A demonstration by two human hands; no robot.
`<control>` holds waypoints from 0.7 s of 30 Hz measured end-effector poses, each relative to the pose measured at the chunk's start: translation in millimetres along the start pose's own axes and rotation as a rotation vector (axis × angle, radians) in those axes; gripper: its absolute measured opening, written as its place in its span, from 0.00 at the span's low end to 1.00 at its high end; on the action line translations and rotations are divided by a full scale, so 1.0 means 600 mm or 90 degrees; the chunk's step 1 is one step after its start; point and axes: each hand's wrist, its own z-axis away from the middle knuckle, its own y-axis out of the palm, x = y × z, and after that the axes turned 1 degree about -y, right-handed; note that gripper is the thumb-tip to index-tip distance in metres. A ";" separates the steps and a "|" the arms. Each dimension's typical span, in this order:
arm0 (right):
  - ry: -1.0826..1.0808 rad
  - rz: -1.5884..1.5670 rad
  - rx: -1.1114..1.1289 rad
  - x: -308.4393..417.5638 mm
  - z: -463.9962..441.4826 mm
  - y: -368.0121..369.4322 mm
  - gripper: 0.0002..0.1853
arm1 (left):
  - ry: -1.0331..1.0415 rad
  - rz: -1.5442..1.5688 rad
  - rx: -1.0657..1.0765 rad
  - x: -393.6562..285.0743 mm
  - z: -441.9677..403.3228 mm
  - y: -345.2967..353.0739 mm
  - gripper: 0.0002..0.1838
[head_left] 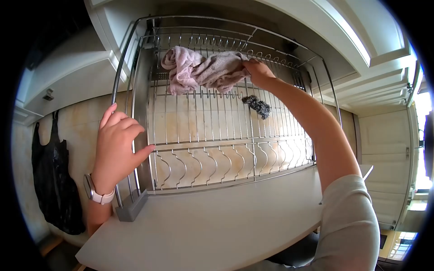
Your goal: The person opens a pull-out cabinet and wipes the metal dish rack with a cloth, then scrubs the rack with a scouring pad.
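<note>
My right hand point(260, 73) is closed on the right end of a bunched pinkish cloth point(219, 70). The cloth lies crumpled across the back part of a pull-out wire dish rack point(205, 143). Just below that hand, a dark steel wool scourer point(257, 106) rests on the wires. My left hand point(118, 147), with a watch on its wrist, lies over the rack's left side rail. Its fingers are spread and the thumb reaches the inner frame.
The white drawer front point(199, 226) spans the near side. A black plastic bag point(55, 176) hangs at the left by the tiles. White cabinets point(384, 144) stand at the right, and a raised chrome rail point(203, 18) runs around the rack.
</note>
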 end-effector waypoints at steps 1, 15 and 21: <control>0.009 -0.006 0.010 -0.005 0.007 0.031 0.15 | 0.005 0.007 0.012 0.001 -0.001 0.002 0.15; -0.011 -0.085 0.042 0.171 -0.049 0.019 0.11 | -0.010 -0.057 0.054 -0.003 -0.007 -0.006 0.20; -0.046 -0.219 0.061 0.202 -0.044 0.001 0.13 | -0.016 -0.083 0.072 -0.014 -0.019 -0.008 0.20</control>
